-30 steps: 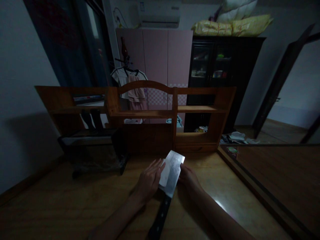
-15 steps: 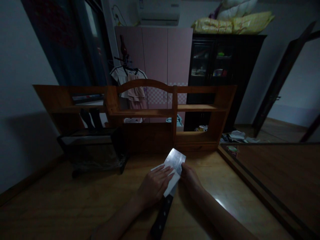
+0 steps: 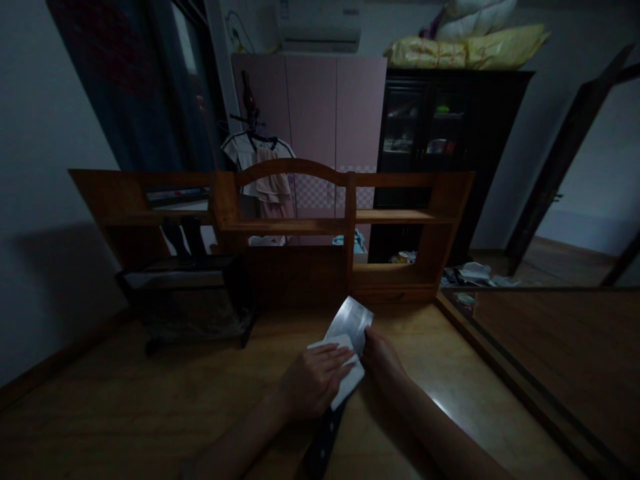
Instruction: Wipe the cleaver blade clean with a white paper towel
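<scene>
A knife (image 3: 350, 319) slants between both hands above a wooden table (image 3: 150, 417).
Its long axis runs from the handle (image 3: 323, 443), nearest the body, forward and slightly right to the blade's far end. The right hand (image 3: 383, 360) pinches the blade's right edge; the left hand (image 3: 313, 381), nearer the handle, lays its fingers over a white cloth (image 3: 350, 387) on the blade, though whether it grips I cannot tell.

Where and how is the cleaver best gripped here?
The cleaver is probably best gripped by its black handle, from the near side: it is slim and points toward the camera, away from the broad blade. The left hand covers a white cloth over the blade; the right hand is at its right edge.
</scene>
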The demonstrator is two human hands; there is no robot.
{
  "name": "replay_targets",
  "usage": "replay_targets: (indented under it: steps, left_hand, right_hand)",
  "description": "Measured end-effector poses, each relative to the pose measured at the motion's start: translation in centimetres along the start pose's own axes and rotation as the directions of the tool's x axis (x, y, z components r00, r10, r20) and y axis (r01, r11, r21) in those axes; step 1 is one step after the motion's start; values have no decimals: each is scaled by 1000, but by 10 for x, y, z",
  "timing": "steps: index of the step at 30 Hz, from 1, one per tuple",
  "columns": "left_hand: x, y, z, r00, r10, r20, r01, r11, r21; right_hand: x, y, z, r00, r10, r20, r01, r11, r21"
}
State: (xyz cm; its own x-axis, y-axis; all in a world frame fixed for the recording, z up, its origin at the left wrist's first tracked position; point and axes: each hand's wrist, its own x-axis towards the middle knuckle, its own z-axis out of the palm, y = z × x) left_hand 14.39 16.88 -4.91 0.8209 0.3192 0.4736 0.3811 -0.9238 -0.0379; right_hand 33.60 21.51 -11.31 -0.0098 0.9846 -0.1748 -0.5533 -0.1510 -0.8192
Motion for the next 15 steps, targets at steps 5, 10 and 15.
replay_targets:
  steps: [5,10,15]
  left_hand:
    - [2,1,2,999,-32,0,32,999,-2]
    - [-1,-7,5,984,-163,-70,165,986,33]
    - [-6,-17,13,939,-316,-134,329,940,91]
  right_hand:
    - [-3,-3,4,1000,22,8,-23,1000,7]
    - [-10,-7,11,998,5,55,-6,1000,21]
    - [-8,-6,10,1000,-24,4,24,999,-21]
